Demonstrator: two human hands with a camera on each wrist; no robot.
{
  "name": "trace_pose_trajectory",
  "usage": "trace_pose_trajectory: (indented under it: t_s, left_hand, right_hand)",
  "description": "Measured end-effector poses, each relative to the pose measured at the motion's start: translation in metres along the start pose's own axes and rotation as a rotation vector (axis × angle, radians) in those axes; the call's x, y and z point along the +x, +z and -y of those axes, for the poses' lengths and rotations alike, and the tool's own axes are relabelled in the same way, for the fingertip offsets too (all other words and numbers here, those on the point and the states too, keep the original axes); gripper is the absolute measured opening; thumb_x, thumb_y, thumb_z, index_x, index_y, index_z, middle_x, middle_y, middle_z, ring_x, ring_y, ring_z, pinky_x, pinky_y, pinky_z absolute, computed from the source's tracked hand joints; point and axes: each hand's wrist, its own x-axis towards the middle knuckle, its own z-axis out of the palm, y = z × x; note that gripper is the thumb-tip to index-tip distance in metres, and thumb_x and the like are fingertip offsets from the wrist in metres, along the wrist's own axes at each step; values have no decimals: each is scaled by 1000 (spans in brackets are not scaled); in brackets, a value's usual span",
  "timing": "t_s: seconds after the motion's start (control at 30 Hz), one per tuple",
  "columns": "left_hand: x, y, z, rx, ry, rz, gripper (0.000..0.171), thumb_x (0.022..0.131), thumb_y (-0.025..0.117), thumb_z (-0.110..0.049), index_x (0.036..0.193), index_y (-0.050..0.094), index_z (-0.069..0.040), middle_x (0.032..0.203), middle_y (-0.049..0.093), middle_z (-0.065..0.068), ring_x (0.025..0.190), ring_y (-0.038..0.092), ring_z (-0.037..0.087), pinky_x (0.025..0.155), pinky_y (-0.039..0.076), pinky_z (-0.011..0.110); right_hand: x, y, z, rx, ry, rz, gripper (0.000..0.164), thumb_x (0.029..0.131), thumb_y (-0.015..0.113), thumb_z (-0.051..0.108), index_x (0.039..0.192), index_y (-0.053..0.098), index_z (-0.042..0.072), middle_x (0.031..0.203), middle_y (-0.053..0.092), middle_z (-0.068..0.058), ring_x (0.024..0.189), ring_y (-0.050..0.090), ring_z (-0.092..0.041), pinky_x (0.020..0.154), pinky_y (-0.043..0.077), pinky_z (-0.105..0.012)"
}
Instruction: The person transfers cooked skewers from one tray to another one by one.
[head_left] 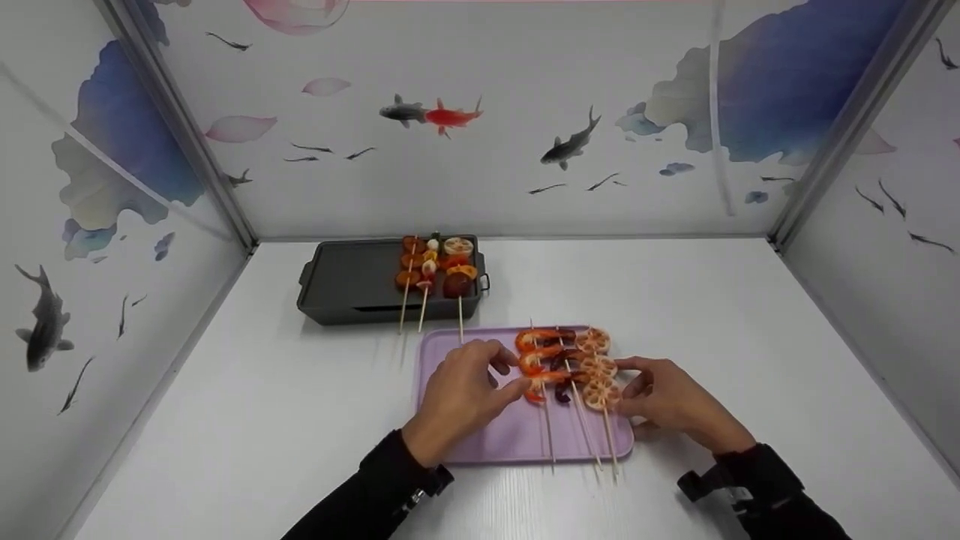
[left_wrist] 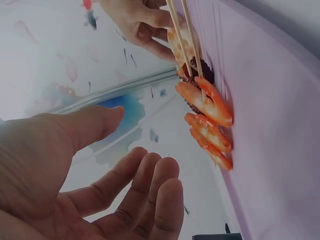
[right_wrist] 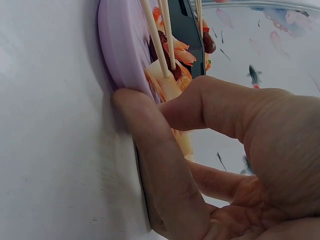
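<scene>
We see left hand (head_left: pixel 465 394) loose; right hand (head_left: pixel 679 403), grip unclear, could tilt lilac rectangular plastic tray (head_left: pixel 506 435), spilling pale round lotus-slice skewer (head_left: pixel 600 391).

The person wears a black left sleeve (head_left: pixel 349 499) and a matching right sleeve (head_left: pixel 799 506). Both dark, blocky wrist devices (head_left: pixel 696 487) show small silvery patches.

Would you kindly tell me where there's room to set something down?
Bare: the grill left of its skewers, and the white table right of the grill, beyond the purple tray. Crowded: the tray's right half, where skewered shrimp, dark pieces and lotus slices lie between the left hand and right hand.
</scene>
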Motion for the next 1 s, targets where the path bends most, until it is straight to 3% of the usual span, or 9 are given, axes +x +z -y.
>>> trace_pose_trajectory:
  t_s: [0.2, 0.37, 0.67, 1.0]
  left_hand:
    - [6, -12, 3, 59, 66, -103, 30, 83, 78, -50, 100, 69, -26, 98, 68, -5, 82, 65, 10, 69, 52, 23]
    - [11, -22, 6, 119, 68, -177, 36, 81, 78, -53, 104, 69, -28, 99, 64, -8, 86, 66, 12, 67, 53, 24]
    - [18, -35, 17, 200, 115, -276, 49, 78, 78, -59, 114, 69, -26, 103, 60, -5, 84, 53, 10, 69, 47, 26]
    - [25, -45, 27, 238, 117, -345, 56, 76, 76, -66, 119, 67, -32, 114, 58, -4, 102, 56, 17, 81, 44, 37]
  right_hand:
    - [-1, -1, 0, 37, -21, 16, 74, 82, 80, 18, 148, 46, 13, 102, 64, -12, 87, 64, -22, 67, 59, -35]
    - [0, -1, -2, 72, -13, 28, 75, 82, 80, 17, 148, 45, 14, 104, 64, -13, 89, 64, -22, 68, 61, -37]
    - [-1, 0, 0, 63, 10, 32, 76, 81, 82, 17, 148, 46, 14, 103, 63, -13, 89, 63, -22, 67, 61, -37]
    - [-1, 0, 1, 59, 19, 37, 76, 82, 81, 17, 149, 45, 14, 104, 63, -12, 90, 63, -21, 68, 60, -37]
